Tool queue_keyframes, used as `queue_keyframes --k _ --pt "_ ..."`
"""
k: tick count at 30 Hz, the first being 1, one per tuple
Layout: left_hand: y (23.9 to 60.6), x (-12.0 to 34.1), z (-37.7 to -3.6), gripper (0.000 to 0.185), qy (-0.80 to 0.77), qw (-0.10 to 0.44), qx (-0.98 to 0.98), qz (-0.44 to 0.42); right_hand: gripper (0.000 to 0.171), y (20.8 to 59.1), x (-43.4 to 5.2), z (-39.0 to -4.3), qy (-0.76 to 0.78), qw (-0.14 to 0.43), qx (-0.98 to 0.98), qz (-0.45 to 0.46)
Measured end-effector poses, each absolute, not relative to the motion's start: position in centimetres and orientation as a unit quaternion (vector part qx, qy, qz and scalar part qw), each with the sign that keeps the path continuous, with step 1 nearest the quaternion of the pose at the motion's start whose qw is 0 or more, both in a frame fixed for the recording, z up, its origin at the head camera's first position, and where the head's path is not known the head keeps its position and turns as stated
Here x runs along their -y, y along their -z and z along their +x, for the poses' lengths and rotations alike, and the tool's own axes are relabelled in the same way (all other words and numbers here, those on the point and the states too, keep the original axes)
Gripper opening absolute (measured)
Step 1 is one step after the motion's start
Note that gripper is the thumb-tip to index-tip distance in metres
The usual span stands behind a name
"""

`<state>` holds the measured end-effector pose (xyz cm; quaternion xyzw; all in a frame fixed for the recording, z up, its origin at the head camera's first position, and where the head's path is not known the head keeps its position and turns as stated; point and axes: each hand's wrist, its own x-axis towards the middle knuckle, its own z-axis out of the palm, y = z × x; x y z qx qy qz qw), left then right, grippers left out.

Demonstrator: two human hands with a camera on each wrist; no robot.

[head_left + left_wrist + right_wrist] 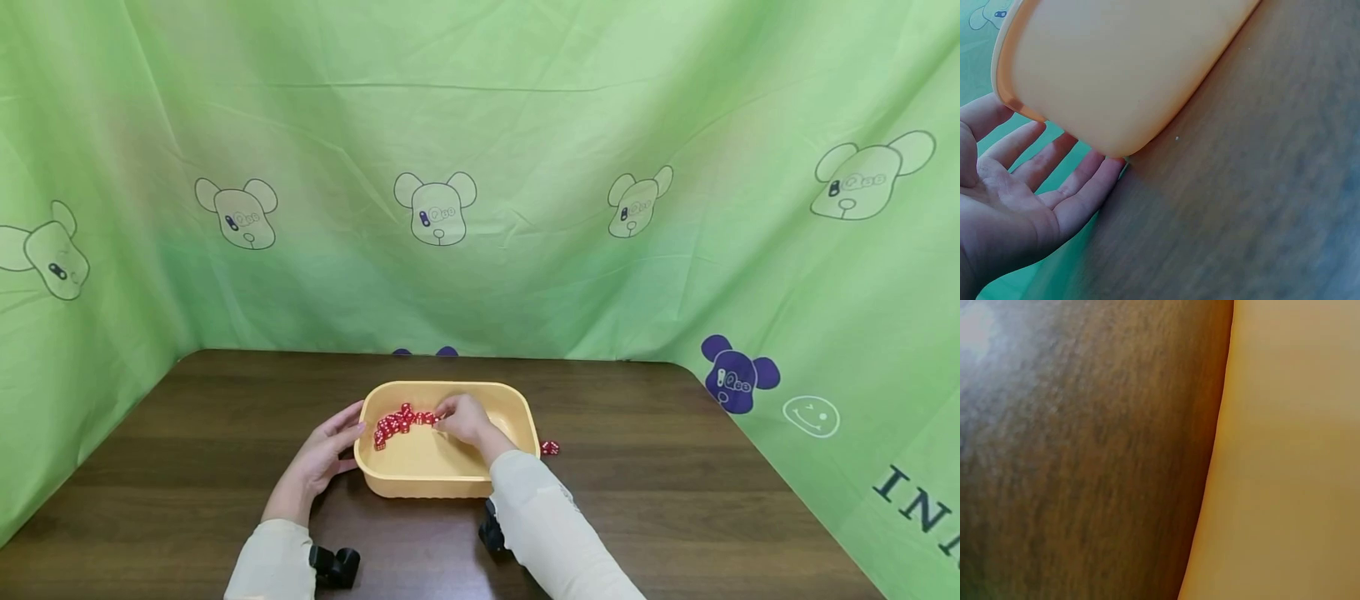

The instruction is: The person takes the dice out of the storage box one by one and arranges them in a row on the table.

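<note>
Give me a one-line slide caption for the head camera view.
Left hand steadies a yellow tub on the wooden table while the right hand reaches its red dice.

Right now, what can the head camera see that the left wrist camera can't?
Only the head camera shows the red dice inside the yellow tub, the right hand reaching in among them, one die lying outside on the table, and the green curtain with bear drawings. Only the left wrist camera shows the left hand palm up close, fingers straight against the tub's outer wall. Both show the tub, the left hand and the brown table.
</note>
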<state>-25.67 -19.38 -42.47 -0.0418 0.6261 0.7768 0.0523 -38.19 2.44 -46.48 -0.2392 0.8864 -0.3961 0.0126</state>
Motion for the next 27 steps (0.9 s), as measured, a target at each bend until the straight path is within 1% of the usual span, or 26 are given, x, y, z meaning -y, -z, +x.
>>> queue_keyframes --k 1,2,4,7,9,16,22,27 --pt "42.5 19.4 -25.7 0.050 -0.777 0.052 -0.627 -0.041 0.011 45.9 -2.4 -38.0 0.405 0.023 -0.883 -0.237" --pt "42.5 19.4 -25.7 0.050 -0.777 0.051 -0.626 -0.042 0.011 44.6 -2.3 -36.9 0.405 0.023 -0.883 -0.235" --pt "42.5 19.4 -25.7 0.049 -0.776 0.049 -0.627 -0.041 0.012 42.0 -2.0 -34.8 0.391 0.042 -0.896 -0.207" --pt "42.6 19.3 -25.8 0.050 -0.777 0.049 -0.627 -0.042 0.011 41.0 -1.9 -33.6 0.372 0.034 -0.903 -0.212" --pt "42.7 19.3 -25.8 0.050 -0.777 0.050 -0.627 -0.042 0.009 41.0 -2.0 -33.5 0.356 0.026 -0.908 -0.220" --pt "42.9 19.2 -25.7 0.049 -0.778 0.046 -0.625 -0.045 0.007 41.1 -2.0 -33.5 0.339 0.032 -0.914 -0.222" --pt "42.9 19.2 -25.8 0.050 -0.779 0.041 -0.625 -0.041 0.006 41.0 -1.9 -33.5 0.344 0.030 -0.910 -0.227" --pt "42.9 19.3 -25.9 0.049 -0.777 0.041 -0.626 -0.044 0.006 41.1 -1.8 -33.6 0.369 0.041 -0.903 -0.217"
